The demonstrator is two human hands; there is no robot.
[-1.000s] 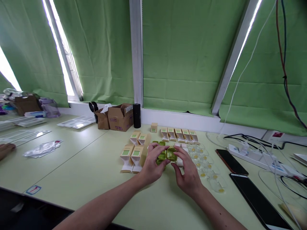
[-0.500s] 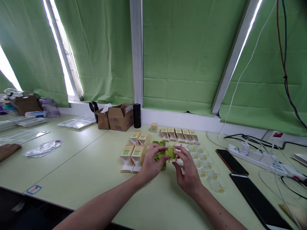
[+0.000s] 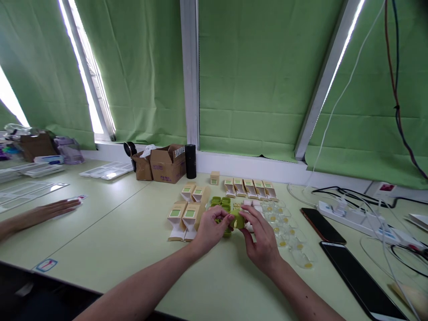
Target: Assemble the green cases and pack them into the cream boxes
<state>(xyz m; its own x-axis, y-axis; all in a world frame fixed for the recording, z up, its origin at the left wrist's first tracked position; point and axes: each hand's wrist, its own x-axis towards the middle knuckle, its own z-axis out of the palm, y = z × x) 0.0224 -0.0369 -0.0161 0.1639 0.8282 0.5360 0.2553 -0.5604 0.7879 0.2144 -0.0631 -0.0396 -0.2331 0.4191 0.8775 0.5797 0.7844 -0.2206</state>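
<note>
Between my two hands is a small olive-green plastic case (image 3: 238,219), held a little above the table. My left hand (image 3: 210,228) pinches its left side with thumb and index finger. My right hand (image 3: 262,236) closes on its right side, fingers over the top and thumb below. Just behind my left hand sit several similar green cases (image 3: 226,207) in rows, partly hidden by it. Tiny yellow pieces (image 3: 236,205) and white items (image 3: 253,203) lie behind the held case. Right of my right hand are several clear plastic pieces with yellow spots (image 3: 291,232).
Open small cartons with green labels (image 3: 190,214) stand left, more (image 3: 249,187) at the back. Two dark phones (image 3: 323,225) and a power strip (image 3: 351,217) with cables lie right. Cardboard boxes (image 3: 169,165) and a black cylinder (image 3: 190,161) stand behind. Another person's hand (image 3: 60,207) rests far left.
My right hand has closed in on the green case, which has turned and dropped slightly. At far left, the other person's hand has reached right over the plastic packets.
</note>
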